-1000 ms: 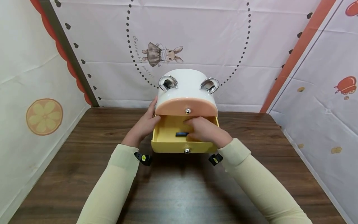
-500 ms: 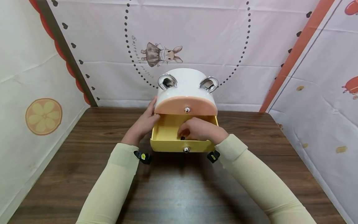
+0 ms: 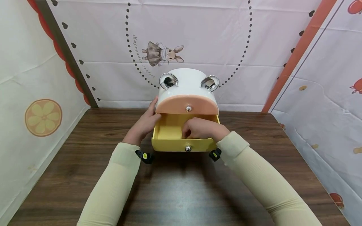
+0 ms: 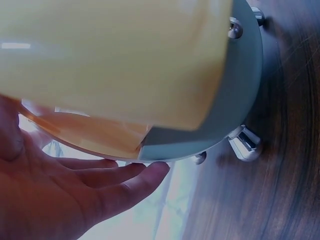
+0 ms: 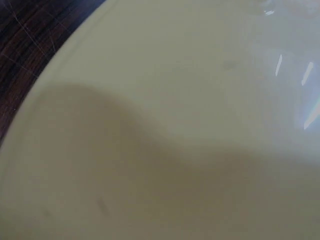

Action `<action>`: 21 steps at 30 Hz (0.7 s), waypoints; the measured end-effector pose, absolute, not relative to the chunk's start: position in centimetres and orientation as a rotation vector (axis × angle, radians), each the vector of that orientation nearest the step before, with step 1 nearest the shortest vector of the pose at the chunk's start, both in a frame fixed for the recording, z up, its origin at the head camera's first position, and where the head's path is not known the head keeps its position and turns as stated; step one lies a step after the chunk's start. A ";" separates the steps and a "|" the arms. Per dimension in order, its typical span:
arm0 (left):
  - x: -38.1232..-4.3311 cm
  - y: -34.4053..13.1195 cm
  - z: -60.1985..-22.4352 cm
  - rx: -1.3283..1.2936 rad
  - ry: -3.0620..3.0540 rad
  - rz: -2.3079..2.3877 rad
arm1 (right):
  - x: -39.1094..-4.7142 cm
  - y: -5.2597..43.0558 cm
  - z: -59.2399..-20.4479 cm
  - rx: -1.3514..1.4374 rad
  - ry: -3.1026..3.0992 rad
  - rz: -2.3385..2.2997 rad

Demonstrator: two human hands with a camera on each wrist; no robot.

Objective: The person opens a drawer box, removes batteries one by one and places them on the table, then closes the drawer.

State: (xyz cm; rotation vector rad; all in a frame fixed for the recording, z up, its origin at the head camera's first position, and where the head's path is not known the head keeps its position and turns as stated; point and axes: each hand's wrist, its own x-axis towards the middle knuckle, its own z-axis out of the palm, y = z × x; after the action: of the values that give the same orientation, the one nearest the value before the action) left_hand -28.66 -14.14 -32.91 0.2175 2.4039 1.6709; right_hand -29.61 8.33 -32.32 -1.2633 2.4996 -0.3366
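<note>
A small white storage box (image 3: 188, 81) with a peach upper drawer (image 3: 175, 105) and a pulled-out yellow lower drawer (image 3: 169, 146) stands at the back of the table. Flat against the box's left side lies my left hand (image 3: 144, 125), thumb near the front edge; its fairly straight fingers (image 4: 122, 187) touch the side in the left wrist view. My right hand (image 3: 202, 128) reaches into the yellow drawer, fingers curled downward. The small dark blue stick seen earlier is hidden behind these fingers. In the right wrist view only the drawer's yellow front (image 5: 165, 115) fills the frame.
Two shiny round ears (image 3: 168, 81) stick out from the box top. Round metal knobs (image 3: 188, 148) sit on both drawers. Short metal feet (image 4: 245, 143) hold the box above the dark wooden table (image 3: 181, 188). Printed cloth (image 3: 215, 37) hangs behind and at both sides.
My right hand has closed over the dark blue stick lying in the drawer; its end peeked out half a second ago and is now out of sight. The left hand stays put.
</note>
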 end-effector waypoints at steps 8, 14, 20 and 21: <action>-28.8 -13.9 -32.8 0.210 2.419 1.673 | -29.8 8.5 -32.1 -1.161 2.607 -0.306; -28.9 -13.8 -32.5 0.168 2.421 1.663 | -30.1 8.6 -32.0 -1.149 2.685 -0.245; -29.2 -13.9 -32.4 0.140 2.406 1.663 | -30.3 8.9 -31.8 -1.147 2.707 -0.221; -29.3 -13.9 -32.4 0.135 2.398 1.668 | -30.3 8.9 -31.7 -1.150 2.707 -0.221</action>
State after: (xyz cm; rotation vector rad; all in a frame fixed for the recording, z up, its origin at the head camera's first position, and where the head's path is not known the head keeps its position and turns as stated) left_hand -29.34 -13.92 -32.44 0.1346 2.3976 1.6680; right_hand -30.34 8.93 -31.73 -1.1504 2.7065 -0.2210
